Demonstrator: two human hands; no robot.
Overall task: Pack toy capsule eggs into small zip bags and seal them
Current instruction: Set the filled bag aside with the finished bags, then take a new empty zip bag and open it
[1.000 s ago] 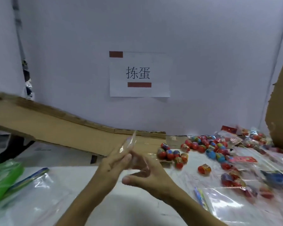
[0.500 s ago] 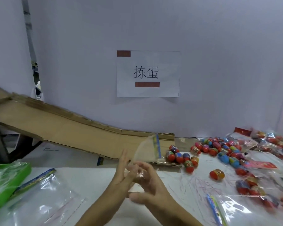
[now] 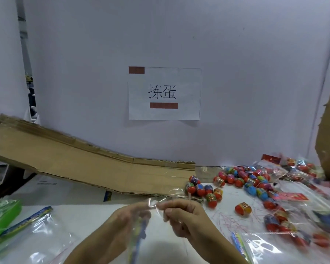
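Since half a second ago the small zip bag (image 3: pixel 141 223) has dropped from upright to hang between the left hand (image 3: pixel 130 220) and right hand (image 3: pixel 181 216), both pinching its mouth, apparently opening it; next, fetch capsule eggs (image 3: pixel 204 189) lying just beyond.

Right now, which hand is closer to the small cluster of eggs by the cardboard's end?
Right. The right hand sits just below-left of the egg cluster; the left hand is farther left.

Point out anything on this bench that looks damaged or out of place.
The cardboard sheet lies slanted, its left end raised off the table, with ragged front edges. One capsule egg lies apart from the main pile. Nothing else stands out.
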